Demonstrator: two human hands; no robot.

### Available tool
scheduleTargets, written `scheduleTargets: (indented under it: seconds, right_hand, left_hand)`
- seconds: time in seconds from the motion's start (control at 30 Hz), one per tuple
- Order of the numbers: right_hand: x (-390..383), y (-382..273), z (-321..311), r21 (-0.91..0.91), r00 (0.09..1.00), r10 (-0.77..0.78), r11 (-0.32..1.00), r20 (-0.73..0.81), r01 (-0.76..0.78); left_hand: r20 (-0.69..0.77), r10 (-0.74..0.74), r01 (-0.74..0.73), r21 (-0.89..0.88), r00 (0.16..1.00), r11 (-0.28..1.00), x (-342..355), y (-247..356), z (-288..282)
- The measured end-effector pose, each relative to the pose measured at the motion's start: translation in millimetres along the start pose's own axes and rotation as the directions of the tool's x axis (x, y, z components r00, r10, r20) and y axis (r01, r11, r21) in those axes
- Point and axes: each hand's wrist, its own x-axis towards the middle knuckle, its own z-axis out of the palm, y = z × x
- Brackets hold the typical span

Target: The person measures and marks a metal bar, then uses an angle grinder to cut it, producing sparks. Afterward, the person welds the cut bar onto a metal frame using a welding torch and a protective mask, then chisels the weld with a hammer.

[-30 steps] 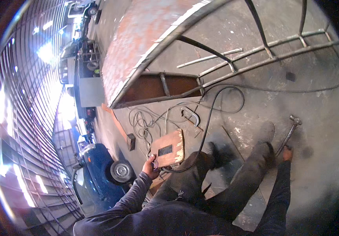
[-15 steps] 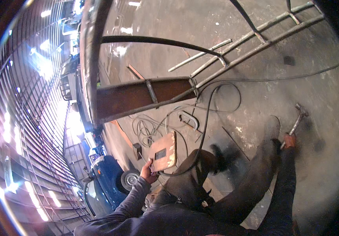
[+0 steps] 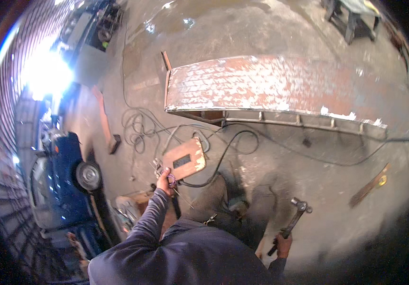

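Nearest me, my right hand [image 3: 284, 245] is wrapped tight round the grip of a hammer [image 3: 291, 220], whose shaft runs up and to the right from my fist, its head well clear of the floor [image 3: 337, 199] as far as I can tell. My left hand [image 3: 163, 180] is out to the left at the end of my grey sleeve [image 3: 148, 219], fingers closed on the handle of a welding shield [image 3: 184, 160]. The shield is a flat brownish board with a small dark window, held tilted just beyond my fist. A black cable [image 3: 223, 156] loops from beside the shield across the concrete.

Between my hands, my legs and shoes [image 3: 235, 206] point away from me.

To the near left stands a blue vehicle [image 3: 66, 161] with one wheel [image 3: 88, 175] showing, close to a corrugated wall.

On the right, a flat rusty strip [image 3: 369, 185] lies on the floor, well apart from the hammer.

Farther off, a coil of thin cables [image 3: 138, 126] lies to the left, and beyond the shield sits a long curved metal panel [image 3: 271, 88], rust-red with flaking white, on a bar frame [image 3: 304, 121].

At the far right is a dark metal stand [image 3: 351, 16].
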Motion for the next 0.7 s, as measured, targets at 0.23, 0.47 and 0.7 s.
scheduleTargets:
  seconds: [0.23,0.47,0.7]
  right_hand:
    - [-41,-289,46,-0.028,0.960,-0.205,0.976,0.192,0.214]
    - [-67,-496,182,-0.492,0.767,-0.315,0.618,0.559,0.613]
    - [-55,-576,316,-0.489,0.651,-0.218,0.501,0.727,0.714]
  left_hand:
    - [0.071,-0.040,0.064,-0.383,0.997,0.921,-37,4,24]
    - [0.094,0.003,0.042,-0.475,0.996,0.879,-74,-1,63]
    - [0.130,0.176,-0.078,-0.547,0.976,0.834,-108,19,128]
